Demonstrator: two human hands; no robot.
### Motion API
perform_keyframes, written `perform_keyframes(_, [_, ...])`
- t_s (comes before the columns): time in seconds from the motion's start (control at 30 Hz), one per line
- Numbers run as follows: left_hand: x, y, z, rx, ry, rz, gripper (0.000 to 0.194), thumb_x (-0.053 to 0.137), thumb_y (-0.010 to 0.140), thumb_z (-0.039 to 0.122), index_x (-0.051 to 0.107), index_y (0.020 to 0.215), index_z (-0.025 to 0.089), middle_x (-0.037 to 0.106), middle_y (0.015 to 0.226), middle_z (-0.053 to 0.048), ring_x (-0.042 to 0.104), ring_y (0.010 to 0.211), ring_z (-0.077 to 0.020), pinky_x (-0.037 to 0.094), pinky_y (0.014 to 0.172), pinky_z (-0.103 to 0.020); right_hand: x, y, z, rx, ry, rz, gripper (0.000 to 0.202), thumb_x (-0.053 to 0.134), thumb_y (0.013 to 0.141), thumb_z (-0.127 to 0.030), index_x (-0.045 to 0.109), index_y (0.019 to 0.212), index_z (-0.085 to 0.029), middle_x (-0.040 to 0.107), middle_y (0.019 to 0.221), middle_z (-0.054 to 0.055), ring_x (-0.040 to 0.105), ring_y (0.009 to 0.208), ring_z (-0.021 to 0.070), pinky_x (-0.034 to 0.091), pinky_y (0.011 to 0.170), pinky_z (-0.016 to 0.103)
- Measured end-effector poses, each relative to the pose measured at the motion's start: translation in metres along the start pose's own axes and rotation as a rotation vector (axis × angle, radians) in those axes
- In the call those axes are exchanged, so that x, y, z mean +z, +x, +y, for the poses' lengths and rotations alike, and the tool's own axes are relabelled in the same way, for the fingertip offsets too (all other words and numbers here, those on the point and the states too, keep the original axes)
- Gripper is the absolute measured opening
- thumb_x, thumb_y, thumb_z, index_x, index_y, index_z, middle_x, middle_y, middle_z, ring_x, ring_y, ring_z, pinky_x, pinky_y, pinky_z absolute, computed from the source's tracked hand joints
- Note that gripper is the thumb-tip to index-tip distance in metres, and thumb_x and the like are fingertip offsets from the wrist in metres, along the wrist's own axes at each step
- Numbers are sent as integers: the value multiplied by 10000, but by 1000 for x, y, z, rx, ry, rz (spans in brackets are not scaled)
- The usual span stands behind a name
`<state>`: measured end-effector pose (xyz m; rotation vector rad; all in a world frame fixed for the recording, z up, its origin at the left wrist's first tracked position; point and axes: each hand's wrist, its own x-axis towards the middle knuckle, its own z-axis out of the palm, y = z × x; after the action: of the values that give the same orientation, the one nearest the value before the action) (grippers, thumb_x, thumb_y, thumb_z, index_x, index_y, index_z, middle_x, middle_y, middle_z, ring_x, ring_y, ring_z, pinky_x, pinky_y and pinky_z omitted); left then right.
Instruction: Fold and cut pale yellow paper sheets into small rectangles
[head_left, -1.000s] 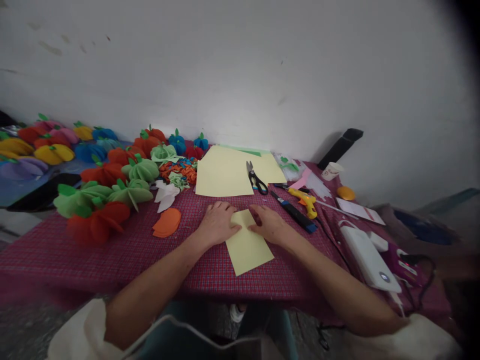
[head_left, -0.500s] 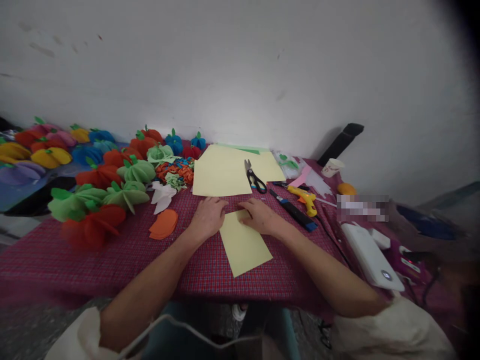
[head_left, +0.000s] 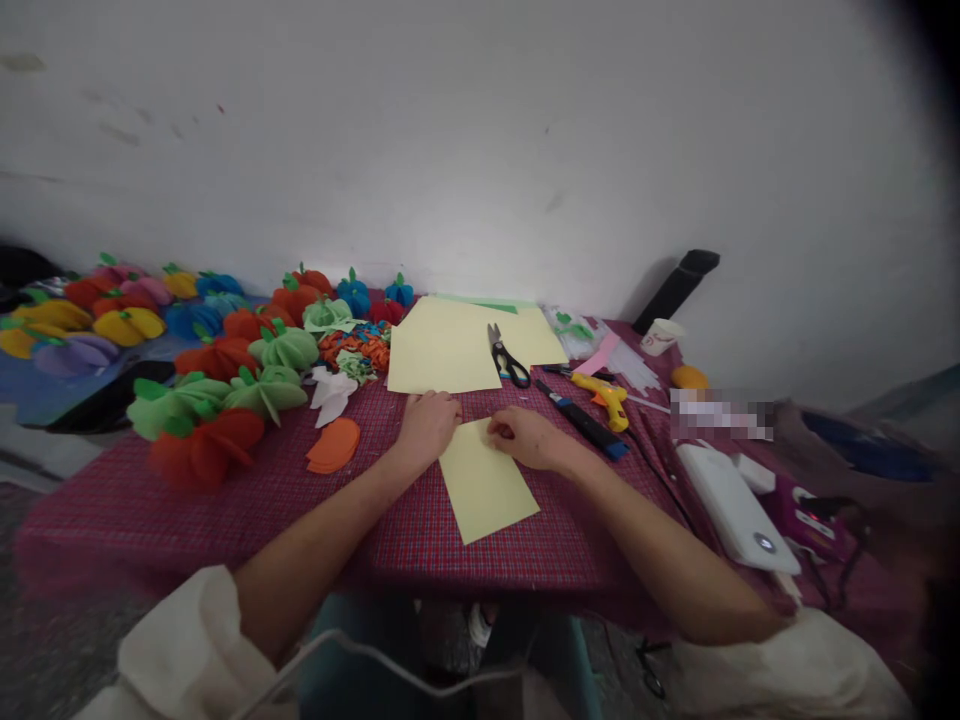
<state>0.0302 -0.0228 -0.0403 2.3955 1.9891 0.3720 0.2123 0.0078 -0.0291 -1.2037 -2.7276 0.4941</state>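
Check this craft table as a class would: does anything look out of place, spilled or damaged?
Nothing looks spilled or clearly damaged. The untidiest spot is the tangled heap of coloured scraps beside the pumpkin shapes. The large pale yellow sheets overlap askew, with the scissors lying on them.

- Wall: plain, pale grey wall (head_left: 480,130), located behind the far edge of the table (head_left: 469,575). Faint stains and scuffs mark its upper left area.
- Light: dim overall; the wall is brightest above the middle of the far edge and darker toward both sides.
- Table cover: dark red checked cloth (head_left: 112,525), draped over the near edge.
- Floor: dark grey, mottled floor (head_left: 619,670), visible below the near edge.
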Motion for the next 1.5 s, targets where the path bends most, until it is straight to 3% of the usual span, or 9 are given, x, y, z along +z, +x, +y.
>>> perform_keyframes(0.23, [-5, 21, 11, -22, 95, -53, 255, 385, 798, 145, 635, 841, 116, 590, 919, -153, 523, 928, -251, 369, 785, -378, 5, 21, 2, 34, -35, 51, 258, 521, 711, -159, 593, 957, -125, 570, 948, 97, 498, 870, 169, 350, 754, 250])
perform_keyframes(0.47, [-20, 15, -12, -14, 128, -71, 261, 403, 790, 215, 652, 788, 138, 597, 894, -130, 555, 854, -221, 405, 739, -325, -1, 27, 5, 17, 73, -62, 215, 502, 720, -179, 625, 893, -142, 635, 830, 56, 542, 727, 146, 364, 605, 219])
perform_keyframes(0.67, [-27, 4, -21, -75, 137, -2, 313, 389, 821, 299, 642, 772, 120, 618, 856, -158, 539, 899, -285, 368, 788, -417, -27, 5, 20, -43, 251, -202, 181, 498, 733, -250, 647, 760, -151, 605, 663, -12, 512, 604, 108, 351, 532, 198])
perform_keyframes(0.8, [-28, 14, -14, -94, 85, 65, 326, 333, 858, 313, 605, 912, 142, 619, 943, -135, 526, 957, -270, 347, 827, -412, -48, -15, 41, 99, 295, 49, 221, 500, 734, -328, 640, 723, -157, 575, 619, -7, 472, 554, 105, 329, 506, 214])
perform_keyframes(0.93, [-25, 26, -3, -59, -255, 90, 357, 292, 877, 357, 498, 1108, 179, 630, 975, -74, 574, 871, -189, 413, 745, -294, -59, -28, 58, 292, 316, 299, 260, 520, 720, -398, 610, 671, -158, 536, 552, -5, 419, 478, 90, 296, 455, 217])
perform_keyframes(1.07, [-13, 31, 4, -71, -490, 122, 391, 283, 874, 390, 487, 1134, 181, 637, 979, -66, 582, 869, -185, 429, 746, -286, -57, -29, 69, 412, 475, 504, 300, 538, 703, -435, 573, 625, -148, 487, 505, -13, 360, 419, 71, 255, 410, 216])
perform_keyframes(1.27, [-2, 27, -6, 93, -287, 52, 375, 366, 774, 126, 554, 1096, 166, 601, 1088, -59, 531, 996, -180, 364, 895, -298, -49, -25, 77, 511, 690, 801, 325, 528, 707, -472, 515, 611, -161, 413, 453, -48, 291, 371, 58, 220, 375, 214])
perform_keyframes(1.4, [-3, 21, -8, 315, -156, -81, 426, 393, 726, 82, 571, 1091, 210, 585, 1104, -44, 494, 1034, -183, 327, 925, -325, -44, -20, 75, 504, 676, 813, 352, 523, 707, -490, 508, 599, -155, 413, 465, -41, 305, 392, 59, 222, 374, 206])
perform_keyframes(1.5, [-2, 20, -8, 371, -128, -121, 366, 385, 767, 111, 593, 1047, 223, 594, 1050, -52, 503, 1003, -183, 341, 895, -335, -39, -16, 76, 479, 677, 811, 356, 504, 718, -497, 499, 608, -158, 414, 478, -36, 316, 407, 64, 234, 378, 202])
